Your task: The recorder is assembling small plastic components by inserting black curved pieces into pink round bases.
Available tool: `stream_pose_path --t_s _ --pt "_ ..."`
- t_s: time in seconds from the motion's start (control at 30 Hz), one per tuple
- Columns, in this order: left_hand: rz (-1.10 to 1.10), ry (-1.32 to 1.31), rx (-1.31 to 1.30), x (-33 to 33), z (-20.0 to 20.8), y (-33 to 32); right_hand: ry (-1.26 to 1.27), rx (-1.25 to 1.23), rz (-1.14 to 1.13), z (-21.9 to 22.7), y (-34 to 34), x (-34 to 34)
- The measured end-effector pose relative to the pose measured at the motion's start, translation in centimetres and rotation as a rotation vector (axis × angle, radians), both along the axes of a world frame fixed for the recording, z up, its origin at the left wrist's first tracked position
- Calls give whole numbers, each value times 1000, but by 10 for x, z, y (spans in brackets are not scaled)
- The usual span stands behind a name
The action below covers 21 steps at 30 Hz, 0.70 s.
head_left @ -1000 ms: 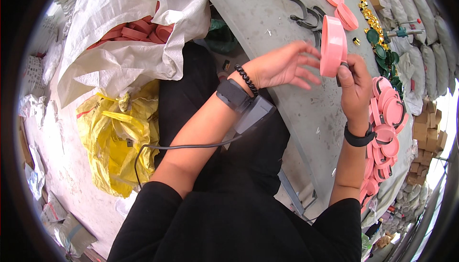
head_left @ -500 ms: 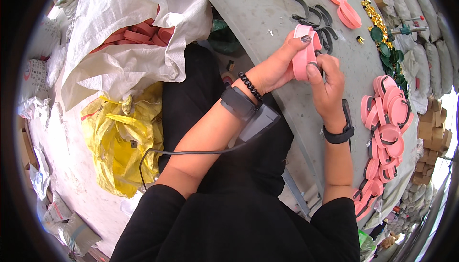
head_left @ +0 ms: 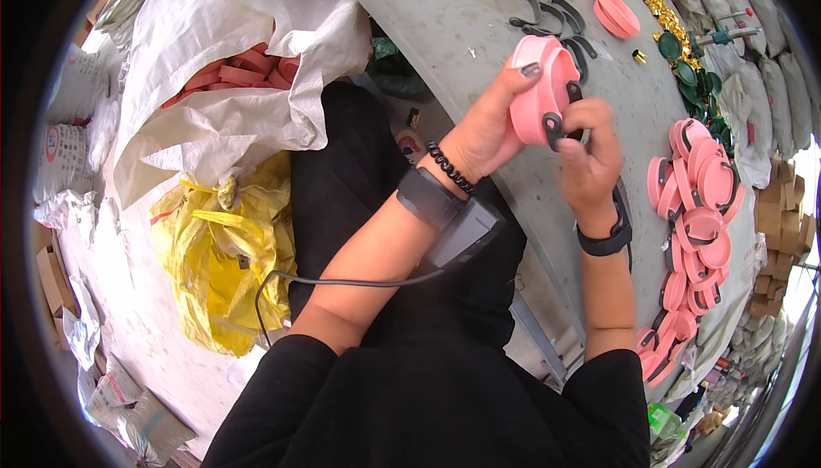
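the left hand [head_left: 492, 126] wraps a pink case [head_left: 532, 96] from its left side, thumb lying over the top and the palm behind, a grip that probably serves to steady the round body while leaving its right side free. the case is held up over the near edge of the grey table [head_left: 445, 19], tilted so that the side with the black handle [head_left: 553, 126] faces right, within easy reach of the other hand. the right hand [head_left: 592, 156] pinches that handle between thumb and bent fingers, which likely gives fine control over the small strip; whether both its ends are seated in the case, i cannot tell.

just beyond the case, loose black strips [head_left: 571, 15] lie scattered on the table, perhaps put there to be picked up easily. farther off, two pink round pieces [head_left: 616, 13] lie edge to edge, and gold pieces [head_left: 652, 2] and green discs [head_left: 671, 45] run along the right side, apparently grouped by kind. on the right, nearer the person, pink cases with black handles [head_left: 714, 179] are heaped, clear of the space where the hands meet. left of the table, a white sack [head_left: 321, 11] gapes around reddish parts [head_left: 244, 73], its folded-down mouth perhaps easing access; a yellow bag [head_left: 218, 276] slumps nearer.
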<state>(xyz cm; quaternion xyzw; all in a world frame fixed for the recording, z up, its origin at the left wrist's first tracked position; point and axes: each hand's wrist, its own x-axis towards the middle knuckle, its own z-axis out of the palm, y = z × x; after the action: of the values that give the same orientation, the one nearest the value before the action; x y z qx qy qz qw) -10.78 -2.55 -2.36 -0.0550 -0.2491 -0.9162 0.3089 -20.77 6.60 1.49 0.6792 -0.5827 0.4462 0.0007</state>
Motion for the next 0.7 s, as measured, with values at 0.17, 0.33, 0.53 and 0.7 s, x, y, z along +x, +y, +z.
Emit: stream_pose_path --t_s 0.17,0.33,0.53,0.7 --pt "-7 79 253 -7 2 9 -437 -149 -276 -14 3 -16" --pt "52 17 277 -13 -4 17 -717 142 -227 -28 4 -26" --pt "55 -25 176 -12 -5 20 -856 104 -250 -26 4 -26" --pt "67 -87 122 -11 0 22 -783 48 -287 -26 8 -23"
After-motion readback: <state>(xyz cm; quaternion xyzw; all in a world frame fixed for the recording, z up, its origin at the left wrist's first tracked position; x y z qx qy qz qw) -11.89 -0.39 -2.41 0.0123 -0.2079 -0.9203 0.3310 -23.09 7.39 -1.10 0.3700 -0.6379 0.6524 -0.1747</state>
